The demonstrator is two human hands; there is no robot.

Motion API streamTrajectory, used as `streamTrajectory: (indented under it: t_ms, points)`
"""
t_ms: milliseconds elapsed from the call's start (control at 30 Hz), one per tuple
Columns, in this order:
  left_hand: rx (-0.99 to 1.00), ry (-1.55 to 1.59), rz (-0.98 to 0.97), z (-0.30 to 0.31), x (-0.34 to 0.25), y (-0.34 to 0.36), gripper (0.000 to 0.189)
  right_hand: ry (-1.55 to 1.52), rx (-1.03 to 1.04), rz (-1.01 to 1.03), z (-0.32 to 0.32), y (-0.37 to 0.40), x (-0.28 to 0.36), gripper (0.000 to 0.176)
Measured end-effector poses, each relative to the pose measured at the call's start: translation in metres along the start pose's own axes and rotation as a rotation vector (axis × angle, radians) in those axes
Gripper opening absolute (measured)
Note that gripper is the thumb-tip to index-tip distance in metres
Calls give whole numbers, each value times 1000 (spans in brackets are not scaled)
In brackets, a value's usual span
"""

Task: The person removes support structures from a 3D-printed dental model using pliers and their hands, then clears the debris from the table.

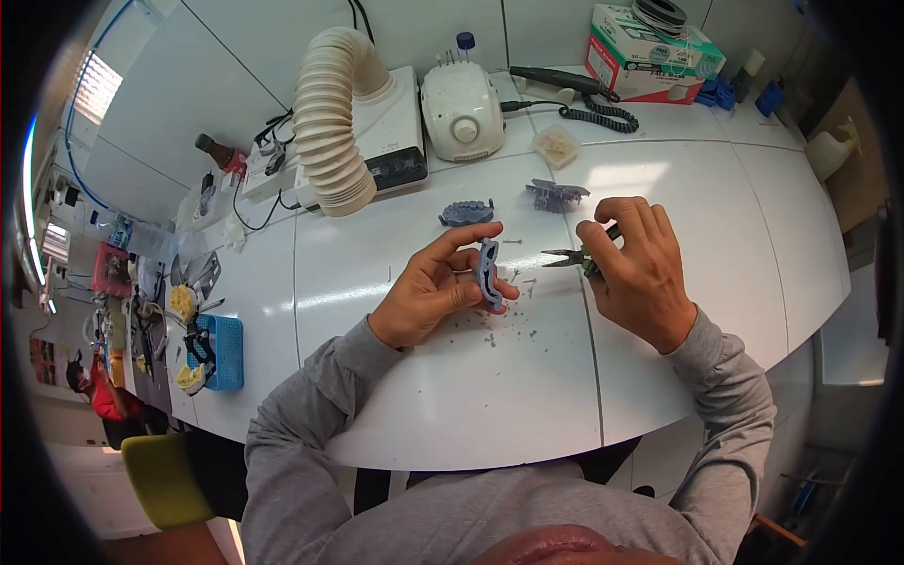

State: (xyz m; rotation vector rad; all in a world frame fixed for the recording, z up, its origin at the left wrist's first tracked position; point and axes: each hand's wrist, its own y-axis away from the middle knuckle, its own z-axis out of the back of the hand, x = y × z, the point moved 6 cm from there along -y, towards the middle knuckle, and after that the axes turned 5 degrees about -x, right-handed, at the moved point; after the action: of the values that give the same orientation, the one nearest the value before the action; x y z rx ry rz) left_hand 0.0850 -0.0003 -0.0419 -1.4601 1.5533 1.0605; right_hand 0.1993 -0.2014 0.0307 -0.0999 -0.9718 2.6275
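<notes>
My left hand point(424, 297) grips a small curved grey-blue printed dental piece point(487, 271) on edge between thumb and fingers, above the white table. To its right, my right hand point(645, 268) is closed around needle-nose pliers point(567, 257). Their slim dark jaws point left at the piece, a short gap away from it. Small grey fragments point(490, 339) lie scattered below my left hand. Behind my hands sit a grey-blue dental arch model point(466, 213) and another grey piece with spiky struts point(557, 195).
A ribbed extraction hose point(330, 122) arches down at the back left, beside a white control box point(463, 111). A corded handpiece point(565, 82), a small clear container point(556, 147) and a mask box point(654, 56) stand behind. A blue basket point(224, 353) is at the left; a person in red point(108, 400) is farther off.
</notes>
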Motion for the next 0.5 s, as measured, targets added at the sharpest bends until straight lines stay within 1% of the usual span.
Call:
streamTrajectory:
  t_ms: [67, 200, 267, 300, 367, 433, 500]
  points:
    - [12, -13, 1, 0, 0, 0, 77, 12, -11, 79, -2, 2, 1, 33]
    - [12, -55, -2, 2, 1, 0, 75, -41, -30, 78, 1, 2, 5, 28]
    - [26, -66, -3, 0, 0, 0, 74, -11, -74, 147, 7, 2, 17, 26]
    - [21, -73, 10, 0, 0, 0, 70, -26, -106, 163, 8, 2, 22, 28]
    - [17, -82, 23, -1, 2, 0, 67, -51, -91, 149, 8, 6, 28, 28]
    - [24, -71, -68, 0, 3, -2, 58, -85, -85, 140, 7, 8, 33, 27]
    - [31, -58, -81, 0, 4, -2, 56, -81, -56, 132, 7, 10, 33, 26]
